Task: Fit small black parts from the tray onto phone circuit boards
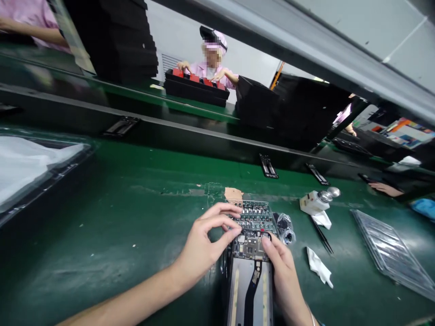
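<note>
The left hand and right hand each pinch a circuit board at its edges, fingers curled, above a black flex cable on the green tabletop.

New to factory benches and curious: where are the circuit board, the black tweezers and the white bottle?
Circuit board [253, 218]: head view, on its rows of small components.
Black tweezers [321, 236]: head view, on the middle of the shank.
White bottle [311, 203]: head view, on its body.
</note>
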### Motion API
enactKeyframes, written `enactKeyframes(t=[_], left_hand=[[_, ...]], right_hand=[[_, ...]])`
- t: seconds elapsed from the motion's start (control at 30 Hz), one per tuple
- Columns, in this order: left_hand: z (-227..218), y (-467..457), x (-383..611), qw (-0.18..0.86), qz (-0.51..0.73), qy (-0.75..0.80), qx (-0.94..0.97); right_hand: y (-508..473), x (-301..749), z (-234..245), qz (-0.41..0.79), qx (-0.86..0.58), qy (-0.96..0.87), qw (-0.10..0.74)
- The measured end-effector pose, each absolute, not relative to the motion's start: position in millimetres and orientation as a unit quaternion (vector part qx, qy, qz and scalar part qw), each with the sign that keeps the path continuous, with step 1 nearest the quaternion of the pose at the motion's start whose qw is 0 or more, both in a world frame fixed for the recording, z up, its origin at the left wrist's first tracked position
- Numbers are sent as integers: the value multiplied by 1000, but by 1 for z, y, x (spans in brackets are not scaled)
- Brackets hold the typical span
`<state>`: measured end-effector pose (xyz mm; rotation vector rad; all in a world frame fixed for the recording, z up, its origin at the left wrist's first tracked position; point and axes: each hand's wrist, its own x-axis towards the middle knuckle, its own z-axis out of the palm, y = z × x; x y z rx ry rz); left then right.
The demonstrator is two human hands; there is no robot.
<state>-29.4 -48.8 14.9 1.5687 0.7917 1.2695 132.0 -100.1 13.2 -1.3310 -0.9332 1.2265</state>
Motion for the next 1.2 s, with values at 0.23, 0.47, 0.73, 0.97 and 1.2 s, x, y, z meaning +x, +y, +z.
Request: enactKeyframes(t=[0.23, 0.47, 0.73, 0.97, 1.2], left_hand=[[10, -47, -35, 216, 559, 241, 763], [1, -45, -38, -14, 501, 142, 854], [11, -43, -43, -132, 394, 51, 908], [17, -44, -42, -152, 343, 79, 923], [16, -45, -39, 125, 375, 246, 885]], right_hand=[[-106, 128, 13, 555, -528, -410, 496], [-107, 128, 10, 535, -533, -448, 478], [-103, 134, 4, 530, -523, -483, 460], [-105, 136, 2, 542, -522, -483, 446], [-102, 135, 6, 550, -544, -438, 457]])
